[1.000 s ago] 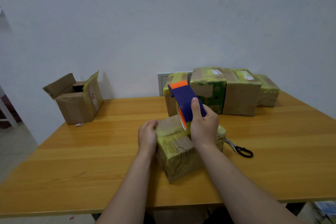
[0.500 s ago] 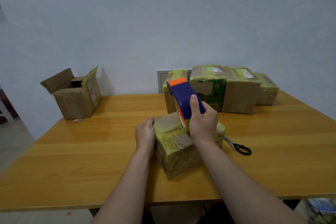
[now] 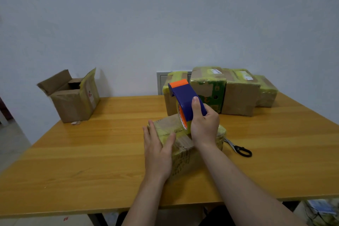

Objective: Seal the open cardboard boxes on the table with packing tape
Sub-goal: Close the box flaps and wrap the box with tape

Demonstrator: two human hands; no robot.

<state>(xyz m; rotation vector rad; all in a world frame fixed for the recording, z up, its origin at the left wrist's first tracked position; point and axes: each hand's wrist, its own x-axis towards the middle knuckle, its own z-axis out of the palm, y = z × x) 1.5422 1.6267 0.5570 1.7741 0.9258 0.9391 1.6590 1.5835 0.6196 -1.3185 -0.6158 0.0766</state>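
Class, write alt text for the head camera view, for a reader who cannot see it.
A person's right hand grips a blue and orange tape dispenser on a tape-wrapped cardboard box, the left hand flat against it. On the wooden table, an open box stands far left, sealed boxes at the back, scissors to the right.

**Both hands forward: one flat, one gripping**

We've got both bare forearms reaching in from the bottom edge, side by side and angled slightly toward each other. The left hand (image 3: 157, 150) is laid flat, fingers straight and close together, thumb spread out to the right, resting against the left side of the box (image 3: 185, 159). The right hand (image 3: 204, 124) sits just beyond and higher, back toward us, fingers curled round the tape dispenser (image 3: 185, 97), thumb stretched straight up its back.
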